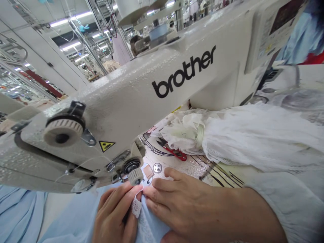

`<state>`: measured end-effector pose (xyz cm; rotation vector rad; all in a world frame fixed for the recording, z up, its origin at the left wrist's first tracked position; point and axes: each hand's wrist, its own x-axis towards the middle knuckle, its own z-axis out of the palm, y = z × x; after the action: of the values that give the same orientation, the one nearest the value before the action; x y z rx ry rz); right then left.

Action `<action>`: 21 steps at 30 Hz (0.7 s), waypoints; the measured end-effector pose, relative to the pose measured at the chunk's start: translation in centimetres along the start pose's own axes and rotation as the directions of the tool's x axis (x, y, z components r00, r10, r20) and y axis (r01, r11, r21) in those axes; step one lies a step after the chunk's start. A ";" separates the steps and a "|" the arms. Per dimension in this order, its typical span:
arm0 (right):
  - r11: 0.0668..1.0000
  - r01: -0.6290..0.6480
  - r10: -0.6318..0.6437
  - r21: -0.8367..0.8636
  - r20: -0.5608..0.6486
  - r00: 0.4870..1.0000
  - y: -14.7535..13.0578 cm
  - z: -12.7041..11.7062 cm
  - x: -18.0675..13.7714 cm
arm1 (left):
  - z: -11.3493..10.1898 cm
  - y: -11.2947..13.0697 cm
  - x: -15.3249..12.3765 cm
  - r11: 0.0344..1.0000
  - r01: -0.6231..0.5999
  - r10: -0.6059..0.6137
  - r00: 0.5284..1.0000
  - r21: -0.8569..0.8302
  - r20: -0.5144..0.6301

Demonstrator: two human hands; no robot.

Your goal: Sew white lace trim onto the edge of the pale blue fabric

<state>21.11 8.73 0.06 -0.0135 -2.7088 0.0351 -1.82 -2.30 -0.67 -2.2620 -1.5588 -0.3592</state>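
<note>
A strip of white lace trim (136, 206) runs up between my hands, over light blue fabric (73, 216) at the needle end of a white sewing machine (121, 111). My left hand (117, 212) is closed, its fingertips pinching the lace at its upper end. Just to the right, my right hand (182, 199) presses its bent fingers together on the blue fabric and the lace's edge, the fingertips of both hands nearly touching. The needle and presser foot are hidden behind the machine head and my fingers.
Red-handled thread snips (174, 151) lie on the machine bed beside dark cords. White gathered lace fabric (243, 131) is heaped at the right under the arm. More blue cloth (19, 209) hangs at the far left. The tension knob (63, 132) juts from the machine head.
</note>
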 end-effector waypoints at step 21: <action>0.995 -0.019 0.017 0.100 0.022 1.000 0.2 0.0 0.1 | -0.2 0.5 0.8 0.997 0.049 -0.049 0.999 -0.053 0.002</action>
<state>21.07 8.91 0.09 -0.0081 -2.7247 0.1772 -1.07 -1.84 -0.22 -2.2674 -1.6258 -0.4176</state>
